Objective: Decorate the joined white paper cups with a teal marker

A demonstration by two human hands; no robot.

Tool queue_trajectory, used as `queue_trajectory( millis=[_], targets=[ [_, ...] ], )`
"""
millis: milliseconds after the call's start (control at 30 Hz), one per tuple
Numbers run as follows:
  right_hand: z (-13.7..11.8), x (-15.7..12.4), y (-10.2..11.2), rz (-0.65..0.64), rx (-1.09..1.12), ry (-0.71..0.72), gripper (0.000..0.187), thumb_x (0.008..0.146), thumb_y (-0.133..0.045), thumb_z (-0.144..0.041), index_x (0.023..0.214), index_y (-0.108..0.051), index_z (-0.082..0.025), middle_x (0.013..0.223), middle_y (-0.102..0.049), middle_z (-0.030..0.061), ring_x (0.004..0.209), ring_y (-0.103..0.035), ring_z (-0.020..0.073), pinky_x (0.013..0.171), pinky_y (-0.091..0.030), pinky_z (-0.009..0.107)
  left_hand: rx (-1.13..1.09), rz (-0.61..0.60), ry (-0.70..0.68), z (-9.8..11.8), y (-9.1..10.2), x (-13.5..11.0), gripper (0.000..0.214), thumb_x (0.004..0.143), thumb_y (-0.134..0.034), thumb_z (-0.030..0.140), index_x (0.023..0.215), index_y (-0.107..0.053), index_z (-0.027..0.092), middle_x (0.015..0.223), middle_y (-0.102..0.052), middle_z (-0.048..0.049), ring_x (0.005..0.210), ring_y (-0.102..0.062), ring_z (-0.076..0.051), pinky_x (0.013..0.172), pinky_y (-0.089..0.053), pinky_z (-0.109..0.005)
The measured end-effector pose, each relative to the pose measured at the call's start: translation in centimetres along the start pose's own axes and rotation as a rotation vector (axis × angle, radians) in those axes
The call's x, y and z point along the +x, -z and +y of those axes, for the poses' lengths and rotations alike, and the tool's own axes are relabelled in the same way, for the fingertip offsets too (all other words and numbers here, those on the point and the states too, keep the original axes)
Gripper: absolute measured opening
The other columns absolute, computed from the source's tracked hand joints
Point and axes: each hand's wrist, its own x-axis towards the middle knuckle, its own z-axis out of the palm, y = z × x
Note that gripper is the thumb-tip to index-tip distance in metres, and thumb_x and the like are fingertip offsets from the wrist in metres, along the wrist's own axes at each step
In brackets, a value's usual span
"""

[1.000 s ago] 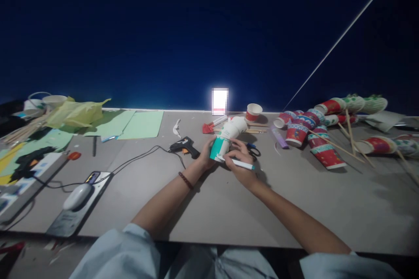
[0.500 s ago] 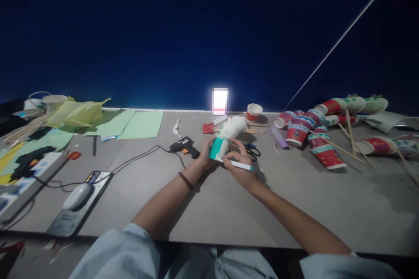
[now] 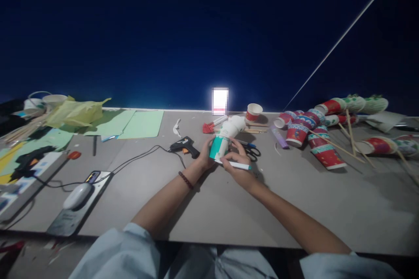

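My left hand (image 3: 206, 154) is wrapped round the left side of a white paper cup (image 3: 220, 147) whose near part is coloured teal. The cup is tilted, and a rounded white part (image 3: 234, 126) joins its far end. In my right hand (image 3: 240, 165) I grip a white marker (image 3: 238, 165) with a teal end, its tip at the cup's lower edge. The fingers of my right hand also rest against the cup. Close to that hand lie scissors (image 3: 253, 153), partly hidden. Left of the cup lies a black glue gun (image 3: 185, 146) with its cord.
Decorated paper cups (image 3: 297, 133) and wooden sticks (image 3: 352, 137) lie on the right. A red-and-white cup (image 3: 254, 112) stands at the back. On the left are green paper sheets (image 3: 140, 124), a phone (image 3: 67, 222) under a white case (image 3: 77, 195), and a power strip (image 3: 34, 183).
The marker has shifted slightly left and up with my right hand, staying at the cup's lower edge. My left hand stays in place around the cup.
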Motion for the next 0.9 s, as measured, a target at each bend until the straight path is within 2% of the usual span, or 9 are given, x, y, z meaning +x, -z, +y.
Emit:
queue_trajectory(
  millis=[167, 367, 600, 767, 900],
  targets=[
    [0.01, -0.02, 0.18, 0.013, 0.02, -0.011, 0.015, 0.08, -0.062, -0.023, 0.066, -0.069, -0.023, 0.119, -0.067, 0.0087, 0.133, -0.05, 0.0276, 0.102, -0.045, 0.039, 0.014, 0.012, -0.013, 0.04, -0.04, -0.02, 0.028, 0.077, -0.065, 0.04, 0.079, -0.069, 0.013, 0.073, -0.071, -0.0077, 0.063, -0.065, -0.02, 0.065, -0.05, -0.031],
    [-0.07, 0.27, 0.55, 0.086, 0.016, 0.013, 0.015, 0.083, -0.059, -0.023, 0.07, -0.067, -0.024, 0.091, -0.072, 0.0083, 0.124, -0.057, 0.027, 0.097, -0.048, 0.04, 0.014, 0.053, -0.009, 0.17, -0.39, -0.31, 0.025, 0.075, -0.068, 0.036, 0.074, -0.066, 0.011, 0.064, -0.066, -0.0042, 0.053, -0.058, -0.015, 0.058, -0.044, -0.027],
    [0.43, 0.03, 0.13, 0.071, 0.007, 0.018, 0.016, 0.08, -0.062, -0.023, 0.065, -0.069, -0.023, 0.112, -0.068, 0.009, 0.126, -0.055, 0.0272, 0.101, -0.047, 0.039, 0.007, 0.033, 0.022, 0.22, -0.57, -0.38, 0.027, 0.078, -0.064, 0.038, 0.077, -0.068, 0.012, 0.07, -0.07, -0.0077, 0.059, -0.063, -0.019, 0.063, -0.048, -0.03],
    [0.17, 0.11, 0.24, 0.022, 0.017, 0.032, 0.018, 0.08, -0.061, -0.022, 0.064, -0.069, -0.024, 0.098, -0.071, 0.0073, 0.128, -0.054, 0.0262, 0.1, -0.047, 0.038, 0.001, 0.048, 0.013, 0.22, -0.55, -0.35, 0.026, 0.078, -0.063, 0.037, 0.08, -0.068, 0.012, 0.072, -0.071, -0.0077, 0.063, -0.065, -0.02, 0.067, -0.05, -0.03],
    [-0.07, 0.18, 0.41, 0.004, 0.027, 0.002, 0.018, 0.08, -0.061, -0.023, 0.064, -0.068, -0.025, 0.09, -0.073, 0.0076, 0.132, -0.05, 0.0267, 0.095, -0.049, 0.037, 0.011, 0.052, 0.012, 0.26, -0.45, -0.38, 0.025, 0.079, -0.063, 0.037, 0.076, -0.067, 0.013, 0.065, -0.068, -0.0057, 0.056, -0.062, -0.018, 0.062, -0.048, -0.029]
  ],
)
